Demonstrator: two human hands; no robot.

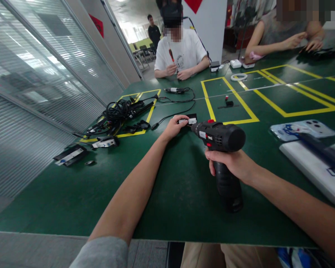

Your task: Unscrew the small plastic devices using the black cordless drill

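Wrapping around the rounded, rubbery-looking grip of the black drill [219, 136], the right hand [231, 162] aimed its tip toward the small flat rectangular block [192, 121], which the left hand [174, 126] pinched at its fingertips. Uneven pressure could have skidded the bit into those close fingers. Smooth green table [184, 208] lay beneath both hands.

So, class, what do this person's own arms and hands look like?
Both the left hand and right hand are bare; no gloves or watch show. A grey sleeve covers part of the left arm; none shows on the right arm.
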